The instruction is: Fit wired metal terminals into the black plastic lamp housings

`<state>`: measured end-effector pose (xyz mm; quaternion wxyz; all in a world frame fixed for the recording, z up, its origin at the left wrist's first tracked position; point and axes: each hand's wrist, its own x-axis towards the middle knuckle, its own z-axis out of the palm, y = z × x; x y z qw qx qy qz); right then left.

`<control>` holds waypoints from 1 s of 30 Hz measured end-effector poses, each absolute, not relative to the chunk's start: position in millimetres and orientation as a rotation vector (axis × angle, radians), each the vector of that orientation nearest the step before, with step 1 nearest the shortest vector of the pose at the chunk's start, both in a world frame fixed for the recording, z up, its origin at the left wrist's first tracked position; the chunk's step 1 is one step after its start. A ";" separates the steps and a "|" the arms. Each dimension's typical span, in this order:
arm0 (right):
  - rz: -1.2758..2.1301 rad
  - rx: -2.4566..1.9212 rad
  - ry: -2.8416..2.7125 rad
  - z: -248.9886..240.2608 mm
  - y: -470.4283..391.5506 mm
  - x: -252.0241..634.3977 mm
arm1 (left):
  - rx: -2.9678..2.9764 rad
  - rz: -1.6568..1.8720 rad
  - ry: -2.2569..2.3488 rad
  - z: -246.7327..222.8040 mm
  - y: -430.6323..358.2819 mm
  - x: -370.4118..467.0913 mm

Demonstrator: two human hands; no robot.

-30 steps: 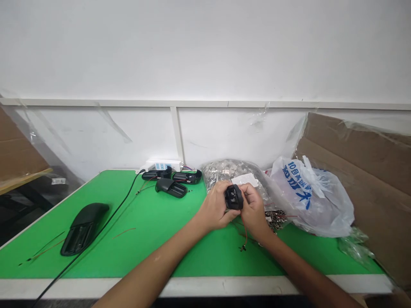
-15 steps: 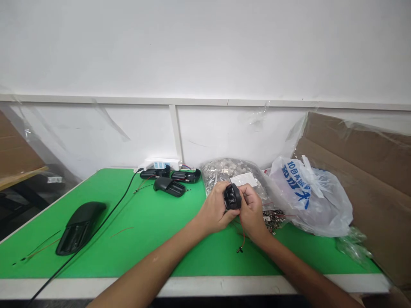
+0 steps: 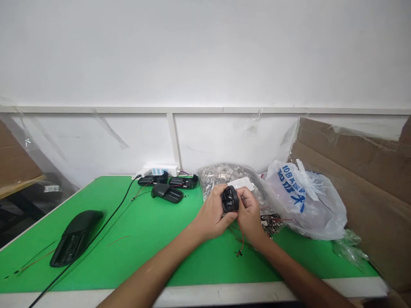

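Observation:
A black plastic housing (image 3: 230, 199) is held up over the green table, its open end facing me. My left hand (image 3: 210, 214) wraps round its left side, thumb underneath. The fingers of my right hand (image 3: 251, 212) press together at the housing's right edge; they cover whatever they pinch there. From beneath the right fingers a thin red wire (image 3: 241, 233) hangs down, ending in a small dark connector (image 3: 239, 253). Just behind the hands lies a clear bag of small metallic parts (image 3: 218, 173) with a white label. Beside my right wrist is a pile of small wired parts (image 3: 272, 223).
Several similar black housings (image 3: 168, 193) lie at the back, by a white power strip (image 3: 163, 170). Another larger housing (image 3: 77, 237) sits at left, crossed by a black cable (image 3: 111, 216). A white plastic bag (image 3: 308, 205) and a cardboard sheet (image 3: 346, 171) stand at right.
The whole view has shifted slightly, with the table scene lower and a little further left. Both hands keep their hold at the black housing, which is turned only slightly.

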<state>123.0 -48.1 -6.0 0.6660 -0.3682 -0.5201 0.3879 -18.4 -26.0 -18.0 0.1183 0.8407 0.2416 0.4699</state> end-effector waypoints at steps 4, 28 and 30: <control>0.917 -0.790 -1.192 -3.9 -36.9 127.7 | 2.407 1.328 0.733 -10.4 -24.6 -18.9; 1.152 -0.801 -1.267 -9.2 -25.6 132.0 | 2.358 1.141 0.885 -13.0 -9.5 -30.3; 1.148 -0.813 -1.299 -7.5 -25.4 134.5 | 2.389 1.115 0.882 -10.6 -8.5 -32.1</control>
